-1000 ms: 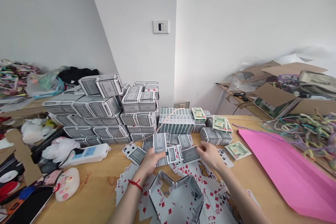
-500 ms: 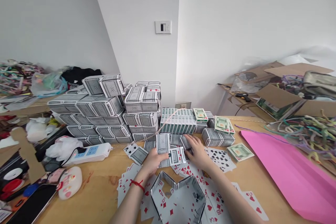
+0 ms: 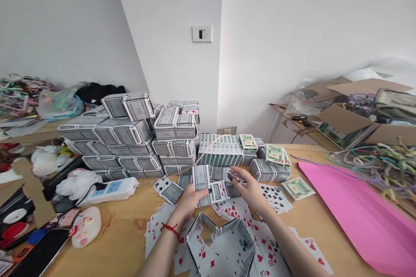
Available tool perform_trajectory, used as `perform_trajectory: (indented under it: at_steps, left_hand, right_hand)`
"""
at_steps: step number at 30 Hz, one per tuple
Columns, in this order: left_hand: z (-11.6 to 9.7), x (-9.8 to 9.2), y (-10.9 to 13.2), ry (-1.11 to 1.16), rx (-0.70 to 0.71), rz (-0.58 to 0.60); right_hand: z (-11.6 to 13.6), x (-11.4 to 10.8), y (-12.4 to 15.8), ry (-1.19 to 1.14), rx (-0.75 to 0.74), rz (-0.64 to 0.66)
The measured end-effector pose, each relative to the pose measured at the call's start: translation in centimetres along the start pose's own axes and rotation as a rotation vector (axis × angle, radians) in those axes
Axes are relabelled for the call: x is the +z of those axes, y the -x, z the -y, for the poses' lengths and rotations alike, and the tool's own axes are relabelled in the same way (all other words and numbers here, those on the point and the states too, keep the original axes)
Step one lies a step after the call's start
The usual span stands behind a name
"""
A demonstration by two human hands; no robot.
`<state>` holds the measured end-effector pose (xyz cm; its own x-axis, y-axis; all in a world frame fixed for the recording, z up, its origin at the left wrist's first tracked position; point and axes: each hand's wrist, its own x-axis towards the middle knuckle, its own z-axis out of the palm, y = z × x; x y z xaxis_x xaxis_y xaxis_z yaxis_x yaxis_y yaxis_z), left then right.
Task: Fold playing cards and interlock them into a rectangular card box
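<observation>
Just below the frame's centre, the left hand (image 3: pixel 189 202) pinches grey-backed playing cards (image 3: pixel 200 175) while the right hand (image 3: pixel 246 187) grips another card (image 3: pixel 239 176), seemingly mid-fold, which likely calls for a steady left pinch and careful creasing.

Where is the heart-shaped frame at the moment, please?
In the head view, the heart-shaped frame stands near bottom centre, between the left forearm and the right forearm, with face-up playing cards inside and around it.
</observation>
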<state>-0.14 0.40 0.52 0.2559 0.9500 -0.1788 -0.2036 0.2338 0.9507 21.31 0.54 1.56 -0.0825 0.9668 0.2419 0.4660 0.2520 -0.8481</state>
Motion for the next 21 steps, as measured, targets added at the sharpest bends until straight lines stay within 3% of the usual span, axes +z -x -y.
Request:
perform_trajectory:
  at_steps: [7,15,21]
  left_hand:
    - [-0.8,0.5,0.3,-0.046,0.061,0.043]
    - [-0.5,0.2,0.0,-0.128,0.062,0.02]
    - [-0.6,0.2,0.0,-0.139,0.057,0.038]
  right_hand:
    - [2.4,1.4,0.9,0.147,-0.097,0.196]
    - [3.1,1.3,1.6,0.311,-0.172,0.395]
    - [2.7,1.4,1.5,0.251,-0.119,0.364]
